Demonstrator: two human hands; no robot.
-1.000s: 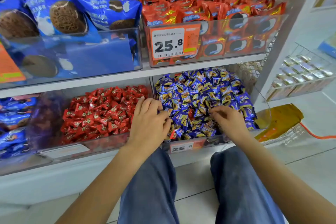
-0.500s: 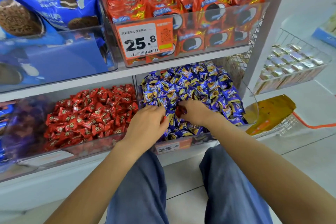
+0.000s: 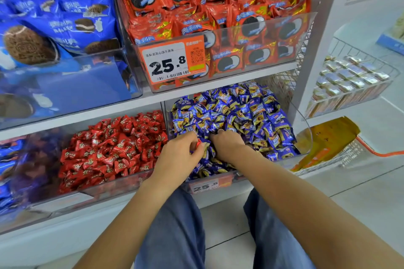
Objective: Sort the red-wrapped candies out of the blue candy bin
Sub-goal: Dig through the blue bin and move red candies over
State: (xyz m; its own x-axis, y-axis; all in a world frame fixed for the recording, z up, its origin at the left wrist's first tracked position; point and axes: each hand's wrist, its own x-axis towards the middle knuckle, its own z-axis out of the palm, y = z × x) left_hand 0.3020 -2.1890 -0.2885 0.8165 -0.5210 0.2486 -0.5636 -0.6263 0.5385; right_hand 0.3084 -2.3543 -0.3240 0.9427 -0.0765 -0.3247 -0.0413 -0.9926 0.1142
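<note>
Both hands have drawn together at the near middle of the blue bin (image 3: 303, 135) since a second ago, when the right one was digging further right. Left fingers (image 3: 192, 141) are curled, and a sliver of red candy (image 3: 198, 143) shows pinched at their tips, just above the blue candies (image 3: 240, 111). The left hand (image 3: 181, 155) sits at the bin's left edge, close to the red bin (image 3: 113, 188) beside it. Right fingers are buried among the wrappers, so I cannot tell whether they are apart or clamped on anything; only the back of the right hand (image 3: 227, 144) shows.

Judging by this, one stray red piece is in hand but not yet dropped with the red candies (image 3: 113, 144). No other red shows on the blue pile's surface, though more may lie underneath.
</note>
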